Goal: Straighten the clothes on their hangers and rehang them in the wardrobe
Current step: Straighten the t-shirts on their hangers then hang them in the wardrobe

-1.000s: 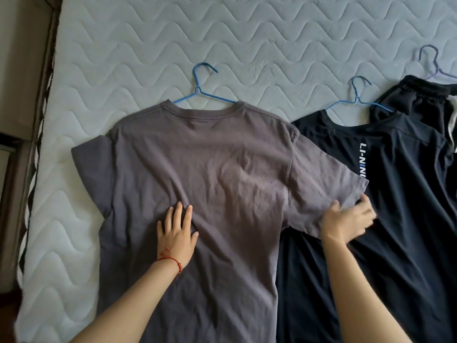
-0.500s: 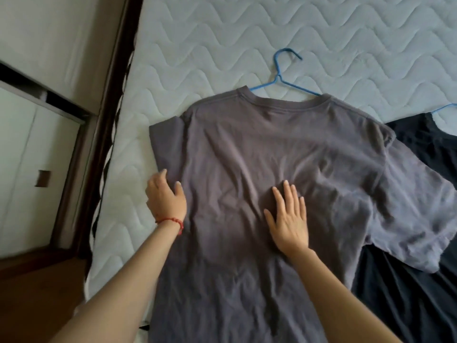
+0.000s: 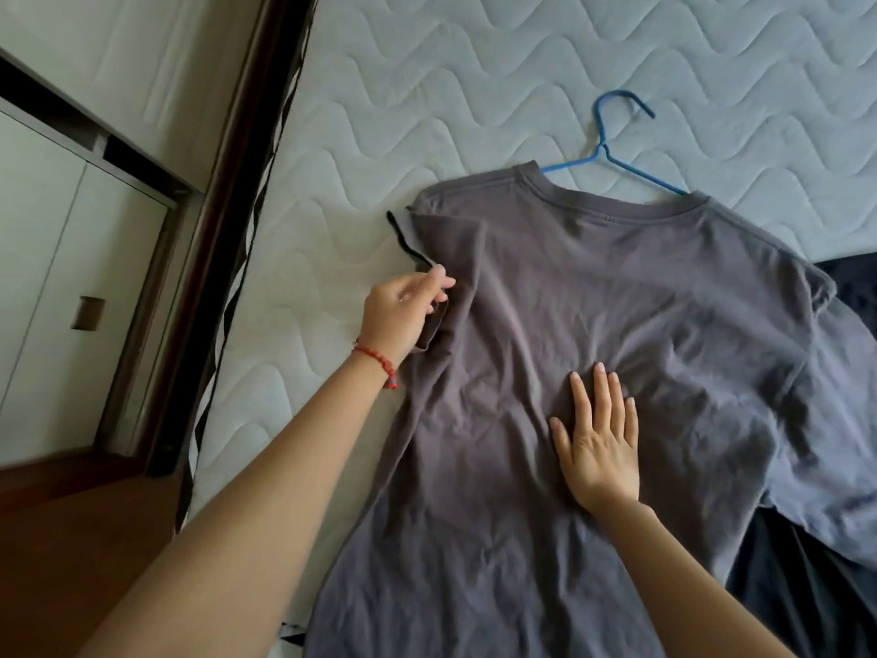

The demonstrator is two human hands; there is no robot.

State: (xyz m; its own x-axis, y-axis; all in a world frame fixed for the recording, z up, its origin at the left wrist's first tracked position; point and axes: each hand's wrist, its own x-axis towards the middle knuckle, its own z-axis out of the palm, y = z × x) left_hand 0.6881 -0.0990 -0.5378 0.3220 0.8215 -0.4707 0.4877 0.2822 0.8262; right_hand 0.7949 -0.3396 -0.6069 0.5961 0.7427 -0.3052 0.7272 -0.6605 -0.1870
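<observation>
A grey T-shirt (image 3: 593,301) lies flat on the quilted mattress (image 3: 427,87), threaded on a blue hanger (image 3: 612,149) whose hook sticks out above the collar. My left hand (image 3: 403,311), with a red bracelet at the wrist, pinches the hem of the shirt's left sleeve and lifts it, so the sleeve is folded over onto the shirt's body. My right hand (image 3: 600,444) rests flat with straight fingers on the middle of the shirt.
A dark navy garment (image 3: 807,586) lies under the grey shirt's right sleeve at the right edge. The dark wooden bed frame (image 3: 223,192) runs along the mattress's left side, with white wardrobe doors (image 3: 71,277) and brown floor (image 3: 71,539) beyond it.
My left hand went from resting beside the left sleeve to pinching its hem and lifting it inward. My right hand stays flat on the shirt. The view shifted left.
</observation>
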